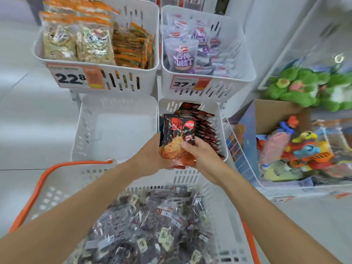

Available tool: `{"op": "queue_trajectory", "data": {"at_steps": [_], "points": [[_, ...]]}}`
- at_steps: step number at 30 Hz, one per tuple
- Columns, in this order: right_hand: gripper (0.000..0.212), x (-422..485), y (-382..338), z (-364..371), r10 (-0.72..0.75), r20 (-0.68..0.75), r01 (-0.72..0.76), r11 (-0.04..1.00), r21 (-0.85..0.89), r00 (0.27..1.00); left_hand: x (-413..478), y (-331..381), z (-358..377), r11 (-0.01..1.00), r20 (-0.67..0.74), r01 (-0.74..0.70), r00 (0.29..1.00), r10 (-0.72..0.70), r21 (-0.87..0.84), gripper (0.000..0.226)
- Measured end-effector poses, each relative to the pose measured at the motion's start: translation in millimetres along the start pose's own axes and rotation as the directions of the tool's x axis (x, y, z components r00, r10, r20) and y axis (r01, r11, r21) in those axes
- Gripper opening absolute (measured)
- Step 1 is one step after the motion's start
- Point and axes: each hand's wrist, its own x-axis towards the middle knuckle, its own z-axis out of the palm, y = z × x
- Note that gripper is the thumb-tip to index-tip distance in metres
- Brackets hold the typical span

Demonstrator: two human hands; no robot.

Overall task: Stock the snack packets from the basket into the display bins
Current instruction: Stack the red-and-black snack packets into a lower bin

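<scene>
Both hands held a small stack of red-and-black snack packets (178,134) just over the lower right display bin (209,107). Left hand (151,152) wrapped the stack's left edge, with its fingers hidden behind the stack. Right hand (202,159) gripped the lower right corner, thumb on the front face. Neither hand was open. A row of matching packets (206,126) already stood on edge in that bin, leaning back. The basket (55,189) sat nearest the camera with darker clear-wrapped packets (152,225) heaped in it, and no hand was on those.

Handling, as a judgement: these looked like light foil pouches, soft and a bit puffy. The glossy skins would likely slide on each other — a stack squeezed from one side only could fan out and spill. Contents were probably crushable, so light pressure. The best hold seemed to be across both side edges or on the flat sealed seams — then lower the stack upright against the standing row.
</scene>
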Motion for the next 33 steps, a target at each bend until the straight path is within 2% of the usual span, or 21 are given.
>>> {"op": "queue_trajectory", "data": {"at_steps": [2,4,7,9,10,12,14,15,17,20,22,23,27,30,33], "points": [[0.019,11.3,4.5,-15.7,0.028,-0.005,-0.028,0.998,0.062,1.000,22.8,-8.0,8.7,0.996,0.037,-0.034,0.999,0.031,0.080,0.070],[0.014,24.2,7.1,-34.3,-0.006,-0.090,0.009,0.999,0.034,0.996,47.1,-16.8,13.1,0.985,0.037,-0.018,0.999,0.012,0.173,0.075],[0.017,50.1,13.9,-70.6,-0.087,-0.266,0.032,0.978,-0.205,0.960,79.2,-30.3,4.7,0.947,-0.147,0.072,0.989,-0.027,0.312,0.073],[0.022,65.6,17.8,-86.7,-0.076,-0.303,0.006,0.974,-0.227,0.950,94.0,-44.4,-4.4,0.870,-0.251,0.062,0.965,0.073,0.489,0.065],[0.016,73.2,19.8,-90.3,-0.059,-0.299,0.003,0.983,-0.185,0.952,99.0,-51.2,-7.4,0.822,-0.263,0.050,0.957,0.123,0.567,0.061],[0.007,90.3,22.5,-88.2,-0.042,-0.273,0.007,0.992,-0.128,0.961,105.0,-60.7,-9.9,0.730,-0.242,0.029,0.952,0.189,0.683,0.058],[0.012,104.1,24.7,-77.6,-0.056,-0.233,0.022,0.989,-0.146,0.971,109.7,-68.0,-9.8,0.648,-0.200,0.020,0.958,0.205,0.762,0.064],[0.010,109.7,29.2,-74.7,-0.068,-0.222,0.021,0.978,-0.208,0.973,111.3,-71.3,-9.4,0.595,-0.156,0.008,0.968,0.197,0.803,0.070],[0.025,114.0,39.2,-71.2,-0.112,-0.195,0.029,0.922,-0.386,0.974,112.3,-79.3,-9.0,0.487,-0.067,-0.009,0.988,0.138,0.873,0.084],[0.041,105.0,53.0,-69.2,-0.195,-0.192,0.037,0.787,-0.615,0.962,111.5,-87.1,-9.1,0.392,-0.044,0.010,0.996,0.078,0.920,0.089],[0.047,99.3,59.5,-67.3,-0.286,-0.207,0.011,0.610,-0.793,0.936,110.6,-87.1,-9.2,0.394,-0.055,0.007,0.992,0.110,0.919,0.090],[0.048,98.1,61.1,-67.2,-0.304,-0.239,-0.017,0.587,-0.809,0.922,110.2,-85.9,-9.3,0.402,-0.047,-0.007,0.991,0.124,0.916,0.091],[0.047,97.5,58.6,-68.0,-0.259,-0.341,-0.047,0.733,-0.678,0.904,107.5,-82.6,-11.4,0.415,0.037,-0.101,0.986,0.160,0.904,0.078],[0.060,93.1,55.1,-73.3,-0.233,-0.300,-0.017,0.764,-0.645,0.925,106.0,-84.0,-11.2,0.414,0.072,-0.128,0.986,0.148,0.901,0.059],[0.070,86.2,52.9,-76.2,-0.154,-0.209,-0.019,0.761,-0.649,0.966,107.3,-88.4,-11.5,0.434,0.079,-0.138,0.985,0.151,0.890,0.052]]}}
